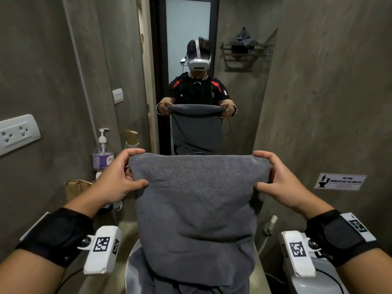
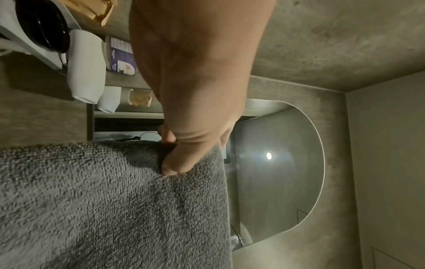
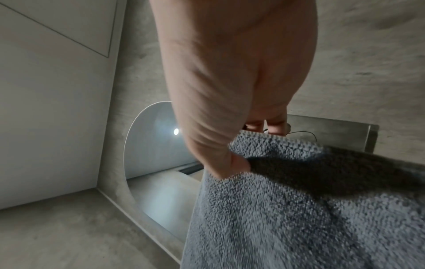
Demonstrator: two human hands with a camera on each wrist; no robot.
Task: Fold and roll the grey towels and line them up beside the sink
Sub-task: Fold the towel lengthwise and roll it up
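My left hand (image 1: pixel 118 177) and right hand (image 1: pixel 280 179) pinch the soft, floppy grey towel (image 1: pixel 197 209) at its top corners, the best hold, I judge.

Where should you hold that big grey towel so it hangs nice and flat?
By its two top corners, one from each side. The grey towel is wide and floppy, so a single middle grip would probably let it bunch. Here the left hand pinches the left corner and the right hand the right, thumbs in front, fingers behind, and the top edge stays stretched while the rest drapes down.
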